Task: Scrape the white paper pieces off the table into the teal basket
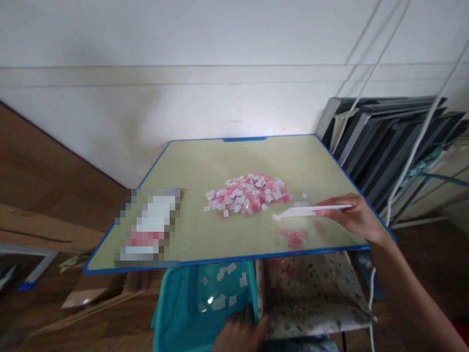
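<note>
My right hand point(350, 217) is closed on slim white tweezers point(302, 210), held nearly level above the right part of the board. Their tip points left, and a small white square point(276, 217) is at it, touching the tip or just beside it. A heap of pink and white square pieces point(249, 193) lies to the left of the tip. Nearer the front edge, a few loose pink pieces point(296, 238) sit on the board. Low in view, my left hand point(240, 332) grips the right rim of a teal basin point(176, 308), which holds several white squares point(220, 302).
The pale yellow board point(205, 156) has a blue edge. A blurred-out flat item point(154, 220) lies at its left. A stained, cloth-covered seat point(308, 293) stands beside the basin. Dark panels point(388, 132) lean at the right near white cables point(414, 151). Cardboard point(47, 176) stands at left.
</note>
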Demonstrator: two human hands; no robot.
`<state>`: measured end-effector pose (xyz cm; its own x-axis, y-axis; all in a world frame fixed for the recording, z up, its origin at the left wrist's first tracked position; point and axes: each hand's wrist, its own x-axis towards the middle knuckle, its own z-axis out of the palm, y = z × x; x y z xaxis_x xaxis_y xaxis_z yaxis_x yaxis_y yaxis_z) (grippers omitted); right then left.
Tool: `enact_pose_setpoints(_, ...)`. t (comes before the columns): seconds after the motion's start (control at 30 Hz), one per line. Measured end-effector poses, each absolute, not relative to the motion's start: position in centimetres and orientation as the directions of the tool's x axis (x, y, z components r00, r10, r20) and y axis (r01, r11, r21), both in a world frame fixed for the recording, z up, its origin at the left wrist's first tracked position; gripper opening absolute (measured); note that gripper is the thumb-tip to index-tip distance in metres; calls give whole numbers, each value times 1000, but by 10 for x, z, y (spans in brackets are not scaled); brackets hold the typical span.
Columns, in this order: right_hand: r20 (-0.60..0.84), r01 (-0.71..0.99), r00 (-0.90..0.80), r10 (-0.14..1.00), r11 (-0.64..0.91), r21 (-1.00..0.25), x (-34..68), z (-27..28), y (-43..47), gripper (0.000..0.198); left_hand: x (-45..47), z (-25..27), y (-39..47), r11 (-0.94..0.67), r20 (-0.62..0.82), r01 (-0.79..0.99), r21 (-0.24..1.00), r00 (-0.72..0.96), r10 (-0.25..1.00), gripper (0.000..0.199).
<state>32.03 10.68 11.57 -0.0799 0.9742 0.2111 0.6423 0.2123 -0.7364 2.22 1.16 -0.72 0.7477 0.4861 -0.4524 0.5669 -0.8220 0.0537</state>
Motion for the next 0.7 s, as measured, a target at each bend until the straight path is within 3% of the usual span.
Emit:
enact_pose_setpoints(0.2, 166, 611, 184, 969, 19, -791, 340, 102, 93, 24, 22, -6, 12, -830, -470, 554, 55, 748, 468, 33)
enact_pose_setpoints(0.4, 276, 547, 527, 804, -72, -834, 370, 85, 77, 26, 20, -12, 10, -825, -390, 563, 39, 769, 507, 34)
enact_pose_setpoints(0.7, 77, 485, 440, 895, -165, -859, 365, 90, 71, 29, 19, -14, 8, -823, -357, 567, 18, 773, 525, 36)
